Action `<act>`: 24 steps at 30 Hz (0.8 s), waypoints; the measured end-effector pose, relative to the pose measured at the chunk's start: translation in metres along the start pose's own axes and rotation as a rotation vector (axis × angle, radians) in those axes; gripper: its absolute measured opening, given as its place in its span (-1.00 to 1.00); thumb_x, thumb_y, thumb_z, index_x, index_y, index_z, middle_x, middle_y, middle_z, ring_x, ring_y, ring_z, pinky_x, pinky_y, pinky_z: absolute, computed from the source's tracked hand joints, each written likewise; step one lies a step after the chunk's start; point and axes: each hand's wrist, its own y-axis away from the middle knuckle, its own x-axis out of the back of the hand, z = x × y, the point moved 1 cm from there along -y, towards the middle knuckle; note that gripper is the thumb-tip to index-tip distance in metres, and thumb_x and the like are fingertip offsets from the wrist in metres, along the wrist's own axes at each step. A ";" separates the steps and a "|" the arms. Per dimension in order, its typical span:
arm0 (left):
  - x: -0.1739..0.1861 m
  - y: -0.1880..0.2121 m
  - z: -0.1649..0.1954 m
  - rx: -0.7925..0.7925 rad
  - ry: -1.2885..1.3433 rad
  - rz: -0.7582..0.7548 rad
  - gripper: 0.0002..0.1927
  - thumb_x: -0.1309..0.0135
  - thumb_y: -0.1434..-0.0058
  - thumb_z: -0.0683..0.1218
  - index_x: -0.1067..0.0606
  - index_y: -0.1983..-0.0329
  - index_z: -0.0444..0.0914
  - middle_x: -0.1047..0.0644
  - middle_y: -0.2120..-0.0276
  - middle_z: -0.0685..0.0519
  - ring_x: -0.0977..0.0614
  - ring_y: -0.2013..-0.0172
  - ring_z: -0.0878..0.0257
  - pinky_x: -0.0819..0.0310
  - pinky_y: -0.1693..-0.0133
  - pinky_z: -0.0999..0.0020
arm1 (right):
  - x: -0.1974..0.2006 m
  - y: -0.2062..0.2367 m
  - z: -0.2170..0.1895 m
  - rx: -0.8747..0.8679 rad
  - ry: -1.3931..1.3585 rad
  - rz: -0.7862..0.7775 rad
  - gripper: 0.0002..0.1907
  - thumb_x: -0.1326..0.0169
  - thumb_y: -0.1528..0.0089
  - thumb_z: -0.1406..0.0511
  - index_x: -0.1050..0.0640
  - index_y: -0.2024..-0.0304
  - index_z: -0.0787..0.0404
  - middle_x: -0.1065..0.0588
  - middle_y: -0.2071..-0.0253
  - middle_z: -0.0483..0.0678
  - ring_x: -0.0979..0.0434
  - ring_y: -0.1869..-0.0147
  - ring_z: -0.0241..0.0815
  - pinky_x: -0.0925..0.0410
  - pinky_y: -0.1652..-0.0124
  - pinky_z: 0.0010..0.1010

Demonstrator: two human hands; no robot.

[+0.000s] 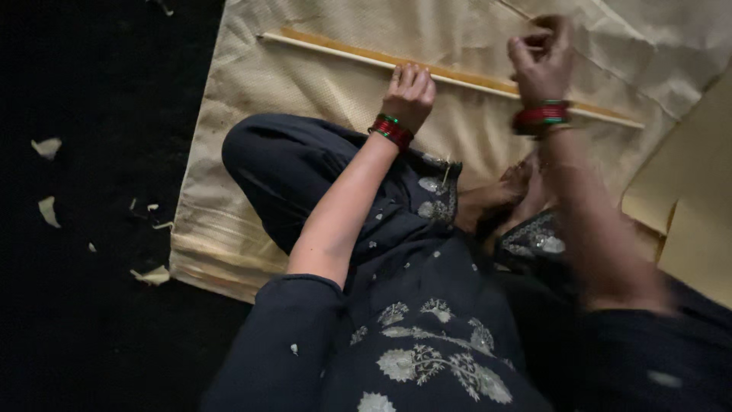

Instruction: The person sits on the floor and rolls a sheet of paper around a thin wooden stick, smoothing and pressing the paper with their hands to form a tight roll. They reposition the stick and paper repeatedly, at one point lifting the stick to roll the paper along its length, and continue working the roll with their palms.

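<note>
Head view: a stack of cream woven fabric sheets [320, 99] is spread flat on a dark floor [91, 305], and the seated person's knees rest on its near part. A long wooden ruler [457, 78] lies slantwise across the top sheet, near the far edge. The left hand [409, 91] presses fingers flat on the ruler's middle, pinning it. The right hand [543, 57] is raised over the ruler's right part, fingers curled as if pinching a small tool; blur hides what it holds. Judged progress: ruler placed and held; no line or cut along it is visible. Pale scraps [47, 146] dot the floor at left.
</note>
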 end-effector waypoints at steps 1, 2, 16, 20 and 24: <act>-0.003 0.002 0.000 -0.004 0.001 -0.013 -0.74 -0.06 -0.17 -0.13 -0.59 0.15 -0.38 -0.56 0.12 -0.13 -0.55 -0.01 -0.09 -0.43 -0.12 -0.09 | 0.020 0.006 -0.012 0.136 0.223 -0.187 -0.77 -0.24 -0.56 0.28 -0.61 0.10 0.36 -0.62 0.27 -0.03 -0.60 0.18 -0.25 -0.44 0.17 -0.37; -0.007 0.004 -0.001 -0.012 0.005 -0.025 -0.74 -0.05 -0.17 -0.13 -0.59 0.15 -0.38 -0.56 0.11 -0.13 -0.55 -0.02 -0.08 -0.43 -0.12 -0.09 | 0.042 0.016 -0.021 0.074 0.411 -0.347 -0.74 -0.20 -0.50 0.22 -0.65 0.14 0.31 -0.59 0.35 -0.03 -0.58 0.30 -0.23 -0.41 0.26 -0.36; -0.030 0.028 -0.030 -0.166 -0.002 0.152 -0.95 -0.15 -0.27 -0.19 -0.58 0.24 -0.27 -0.60 0.16 -0.08 -0.65 0.10 0.00 -0.58 0.01 0.10 | 0.340 0.338 -0.020 -0.338 0.748 0.545 -0.23 -0.43 0.08 0.22 -0.50 -0.19 0.16 -0.55 -0.11 0.11 -0.55 -0.19 0.04 -0.44 -0.16 -0.08; -0.025 0.033 -0.042 -0.084 0.048 0.062 -0.91 -0.16 -0.33 -0.23 -0.65 0.17 -0.25 -0.65 0.15 -0.04 -0.66 0.13 0.00 -0.58 0.09 0.16 | 0.335 0.513 0.046 -0.377 0.805 1.243 -0.27 -0.38 0.00 0.16 -0.49 -0.20 0.18 -0.56 -0.11 0.15 -0.56 -0.19 0.08 -0.43 -0.15 -0.07; -0.013 0.033 -0.053 -0.215 -0.148 -0.040 -0.87 -0.07 -0.36 -0.23 -0.63 0.21 -0.25 -0.64 0.14 -0.05 -0.66 0.12 0.04 -0.56 0.09 0.16 | 0.253 0.591 0.092 -1.116 0.771 0.745 -0.30 -0.33 -0.08 0.10 -0.48 -0.21 0.20 -0.56 -0.10 0.19 -0.57 -0.18 0.12 -0.42 -0.14 -0.06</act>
